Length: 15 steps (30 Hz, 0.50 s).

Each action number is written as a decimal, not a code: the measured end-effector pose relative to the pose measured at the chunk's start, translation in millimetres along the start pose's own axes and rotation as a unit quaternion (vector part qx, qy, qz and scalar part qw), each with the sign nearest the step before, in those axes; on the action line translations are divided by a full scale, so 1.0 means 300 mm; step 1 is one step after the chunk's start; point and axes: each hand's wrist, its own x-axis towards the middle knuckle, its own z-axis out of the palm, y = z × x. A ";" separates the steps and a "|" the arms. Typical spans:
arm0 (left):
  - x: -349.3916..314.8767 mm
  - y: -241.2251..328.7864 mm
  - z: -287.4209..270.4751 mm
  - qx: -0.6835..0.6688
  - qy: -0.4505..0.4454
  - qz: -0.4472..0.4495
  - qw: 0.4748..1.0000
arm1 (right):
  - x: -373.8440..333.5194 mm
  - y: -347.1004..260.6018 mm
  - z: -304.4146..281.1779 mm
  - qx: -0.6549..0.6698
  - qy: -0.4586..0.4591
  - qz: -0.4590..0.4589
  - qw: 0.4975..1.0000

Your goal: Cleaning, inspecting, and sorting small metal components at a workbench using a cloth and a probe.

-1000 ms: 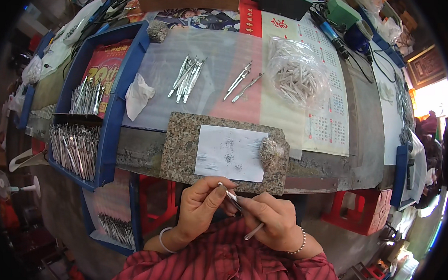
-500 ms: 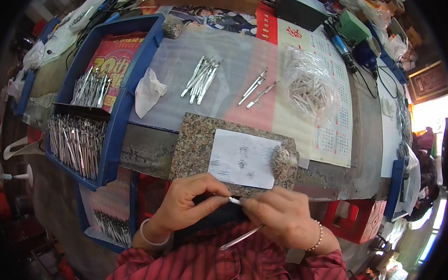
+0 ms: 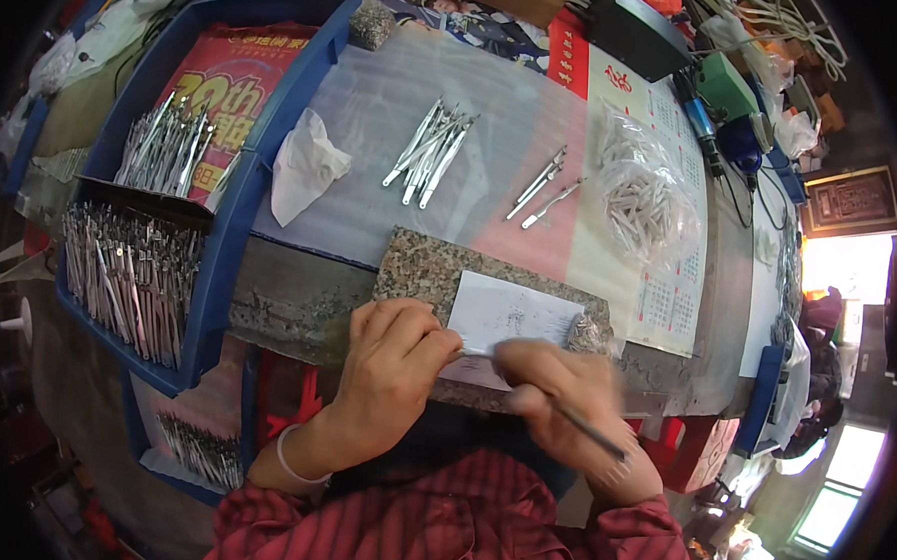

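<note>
My left hand point(image 3: 390, 363) is closed in a pinch at the left edge of a white paper point(image 3: 482, 307) marked with dark specks. What its fingertips hold is mostly hidden; a thin bit shows between the hands. Smeared by motion, my right hand point(image 3: 569, 395) grips a slender metal tool point(image 3: 594, 437) that slants back toward the wrist. Under the paper lies a speckled granite slab point(image 3: 414, 261). A clump of fine metallic pieces point(image 3: 591, 336), apparently in clear plastic, rests at its right end.
Several slender metal tools point(image 3: 432, 154) lie beyond the slab, with a few more point(image 3: 543, 189) to their right. A clear bag of white sticks point(image 3: 640, 203) sits farther right. At left are a crumpled white tissue point(image 3: 308, 169) and a blue bin point(image 3: 233, 226) full of metal tools.
Both hands have moved up and forward, from the slab's near edge to over the paper. The metal tool in my right hand now points back toward the wrist. The view has shifted slightly.
</note>
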 end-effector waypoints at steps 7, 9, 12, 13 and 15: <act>-0.010 -0.058 -0.016 -0.055 0.000 0.002 0.998 | -0.007 -0.009 -0.009 0.164 0.082 0.070 0.980; -0.019 -0.053 -0.017 -0.060 0.009 0.009 0.998 | -0.059 -0.028 -0.019 0.211 0.117 0.084 0.967; -0.004 -0.050 -0.021 -0.064 0.003 0.031 0.997 | 0.076 0.009 0.087 0.077 0.017 -0.082 0.993; -0.017 -0.051 -0.019 -0.061 0.002 0.022 0.998 | 0.082 0.015 0.090 0.076 0.015 -0.087 0.993; -0.003 -0.061 -0.018 -0.048 -0.003 0.018 0.999 | 0.085 0.021 0.086 0.114 0.025 -0.050 0.992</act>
